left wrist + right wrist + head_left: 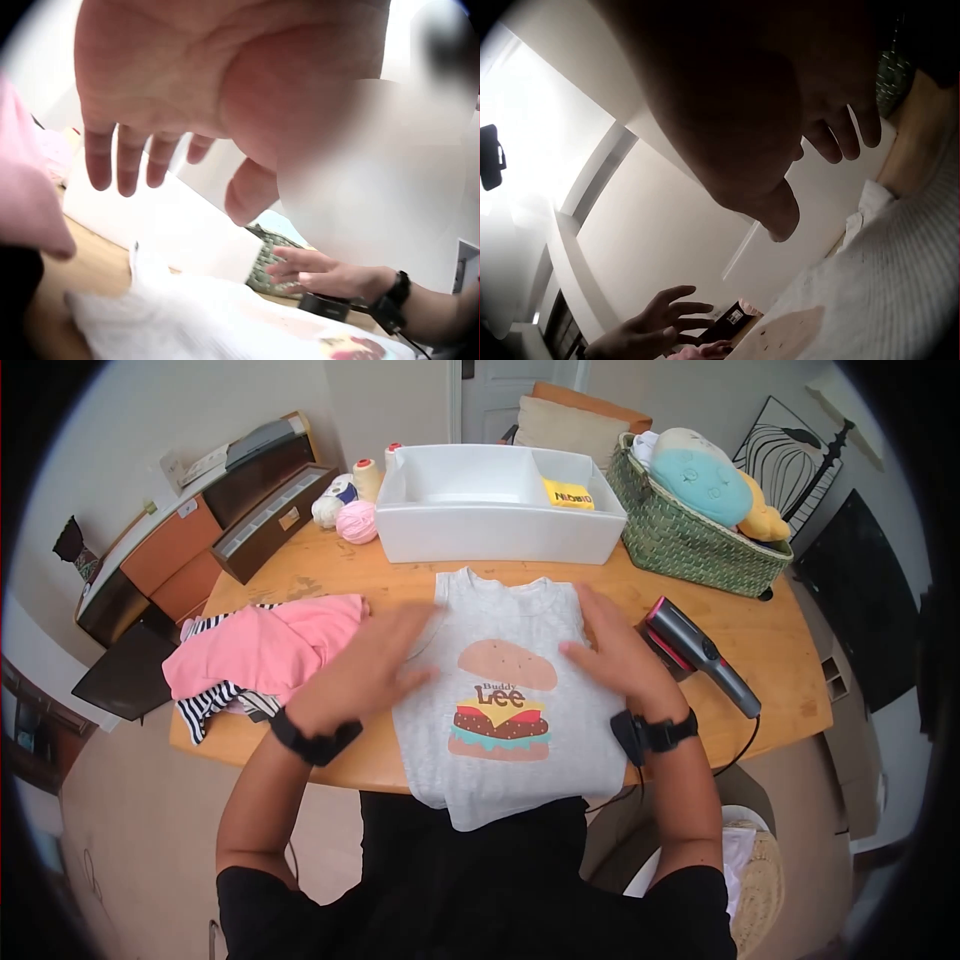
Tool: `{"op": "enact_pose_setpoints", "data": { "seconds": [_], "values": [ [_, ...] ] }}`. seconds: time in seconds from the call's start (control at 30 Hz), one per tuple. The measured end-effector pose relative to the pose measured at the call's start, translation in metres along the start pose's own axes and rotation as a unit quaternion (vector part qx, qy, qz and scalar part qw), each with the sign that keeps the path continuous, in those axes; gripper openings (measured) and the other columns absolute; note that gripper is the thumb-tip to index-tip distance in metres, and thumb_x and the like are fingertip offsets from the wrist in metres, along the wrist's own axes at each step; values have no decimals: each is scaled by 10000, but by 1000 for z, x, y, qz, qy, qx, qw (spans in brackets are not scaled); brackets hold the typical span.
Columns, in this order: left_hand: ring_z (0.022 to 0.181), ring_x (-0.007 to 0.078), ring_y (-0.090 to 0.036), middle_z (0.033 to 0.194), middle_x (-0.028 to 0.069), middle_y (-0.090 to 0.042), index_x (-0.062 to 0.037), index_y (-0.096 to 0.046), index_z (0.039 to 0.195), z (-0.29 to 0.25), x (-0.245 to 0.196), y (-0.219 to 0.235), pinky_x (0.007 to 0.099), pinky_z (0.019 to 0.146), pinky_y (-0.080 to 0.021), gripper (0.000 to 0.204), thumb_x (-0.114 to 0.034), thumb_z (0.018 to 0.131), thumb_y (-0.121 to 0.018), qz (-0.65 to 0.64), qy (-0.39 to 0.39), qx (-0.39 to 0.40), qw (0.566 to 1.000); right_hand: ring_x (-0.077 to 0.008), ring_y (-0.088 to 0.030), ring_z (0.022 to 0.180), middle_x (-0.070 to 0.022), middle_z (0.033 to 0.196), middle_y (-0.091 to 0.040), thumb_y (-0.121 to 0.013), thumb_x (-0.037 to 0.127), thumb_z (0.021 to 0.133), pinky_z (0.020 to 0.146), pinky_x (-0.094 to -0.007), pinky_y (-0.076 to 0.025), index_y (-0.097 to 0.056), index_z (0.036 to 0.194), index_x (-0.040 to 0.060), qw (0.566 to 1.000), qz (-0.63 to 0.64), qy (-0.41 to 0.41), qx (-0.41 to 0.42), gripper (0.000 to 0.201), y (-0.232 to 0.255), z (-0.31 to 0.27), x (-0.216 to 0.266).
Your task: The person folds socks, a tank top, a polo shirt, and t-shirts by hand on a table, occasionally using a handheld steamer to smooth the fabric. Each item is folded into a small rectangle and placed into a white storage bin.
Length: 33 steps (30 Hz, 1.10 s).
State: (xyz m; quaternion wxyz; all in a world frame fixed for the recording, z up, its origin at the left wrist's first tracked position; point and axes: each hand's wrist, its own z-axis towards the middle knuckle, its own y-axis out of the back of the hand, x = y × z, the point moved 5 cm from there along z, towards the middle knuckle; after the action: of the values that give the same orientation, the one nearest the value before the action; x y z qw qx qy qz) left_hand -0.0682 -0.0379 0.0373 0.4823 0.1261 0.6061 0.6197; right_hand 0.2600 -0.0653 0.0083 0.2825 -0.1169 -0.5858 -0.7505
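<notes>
A light grey sleeveless top (585, 730) with a burger print lies spread on the wooden table, its neckline away from the body and its lower end over the near edge. The left hand (375, 660) is at its left side, fingers extended and slightly blurred. At the top's right shoulder is the right hand (620, 650), fingers spread. In the left wrist view the left hand (217, 82) shows its palm and grips nothing. The right hand (780, 127) appears dark in the right wrist view, above the fabric (885, 262). Whether either hand touches the cloth, I cannot tell.
Pink and striped clothes (270, 650) lie at the left. A white divided bin (500, 535) stands behind the top, beside yarn (357, 521). A green basket (700, 545) with plush toys is at the back right; a corded dark device (700, 650) lies right of the top.
</notes>
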Motion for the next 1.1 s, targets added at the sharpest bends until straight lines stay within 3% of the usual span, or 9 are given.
{"op": "enact_pose_setpoints", "data": {
  "seconds": [0.03, 0.1, 0.13, 0.33, 0.5, 0.6, 0.67, 0.9, 1.1],
  "values": [
    [1456, 411, -475, 1568, 217, -489, -54, -426, 1577, -13, -10, -4, 490, 1195, -404, 744, -244, 947, -772, -5, 4, 4, 1000, -420, -367, 1544, -290, 1623, -417, -740, 293, 966, 1280, -462, -304, -399, 1603, -4, 996, -21, 33, 76, 781, -5, -12, 8],
    [1536, 392, -394, 1674, 158, -403, -127, -409, 1621, -35, -24, -26, 539, 1239, -334, 827, -338, 925, -802, 78, -18, 130, 988, -415, -343, 1560, -275, 1639, -407, -732, 326, 972, 1284, -480, -289, -395, 1613, 11, 988, -44, 60, 137, 789, -10, -31, 12],
    [1536, 392, -394, 1674, 158, -403, -127, -409, 1621, -40, -23, -30, 539, 1239, -334, 827, -338, 925, -802, 76, -16, 130, 989, -410, -320, 1575, -261, 1655, -397, -724, 359, 978, 1288, -497, -274, -391, 1622, 27, 975, -69, 91, 192, 797, -15, -37, 13],
    [1583, 325, -341, 1716, 134, -358, -146, -350, 1667, -45, 7, -23, 527, 1272, -262, 955, -410, 874, -811, 99, 6, 146, 984, -381, -157, 1645, -179, 1769, -222, -663, 389, 1024, 1316, -560, -141, -348, 1660, 84, 956, -115, 36, 268, 772, -15, -29, -7],
    [1553, 338, -381, 1693, 138, -397, -121, -422, 1623, -41, 15, -20, 514, 1265, -274, 881, -286, 859, -827, 75, -2, 130, 989, -368, -140, 1654, -172, 1772, -229, -679, 285, 1015, 1323, -565, -97, -312, 1678, 83, 958, -90, 30, 270, 785, -11, -2, -28],
    [1530, 332, -414, 1666, 122, -441, -113, -486, 1581, -50, 4, -16, 504, 1247, -311, 824, -225, 844, -836, 61, -25, 120, 991, -379, -158, 1649, -179, 1753, -276, -719, 213, 975, 1330, -551, -102, -342, 1666, 86, 966, -81, 36, 242, 797, -7, -4, -18],
    [1519, 325, -428, 1652, 108, -462, -110, -514, 1561, -63, -12, -10, 498, 1237, -333, 801, -200, 835, -840, 20, -38, 118, 992, -395, -266, 1611, -180, 1705, -366, -767, 186, 922, 1308, -558, -205, -423, 1618, 82, 969, -124, 114, 184, 783, 7, -23, 12],
    [1537, 285, -416, 1671, 28, -436, -237, -500, 1578, -112, -37, -20, 556, 1202, -370, 814, -192, 831, -821, 29, 1, 220, 975, -408, -429, 1514, -170, 1583, -533, -775, 125, 830, 1250, -553, -333, -636, 1434, 68, 974, -2, 55, 218, 623, 30, -122, 39],
    [1485, 296, -471, 1595, 62, -502, -233, -613, 1425, -116, -45, -49, 559, 1159, -387, 596, -97, 858, -739, 197, -36, 111, 973, -401, -530, 1431, -133, 1561, -562, -669, -7, 709, 1196, -613, -391, -725, 1329, 141, 975, -144, -18, 169, 640, 20, -190, 32]
  ]
}}
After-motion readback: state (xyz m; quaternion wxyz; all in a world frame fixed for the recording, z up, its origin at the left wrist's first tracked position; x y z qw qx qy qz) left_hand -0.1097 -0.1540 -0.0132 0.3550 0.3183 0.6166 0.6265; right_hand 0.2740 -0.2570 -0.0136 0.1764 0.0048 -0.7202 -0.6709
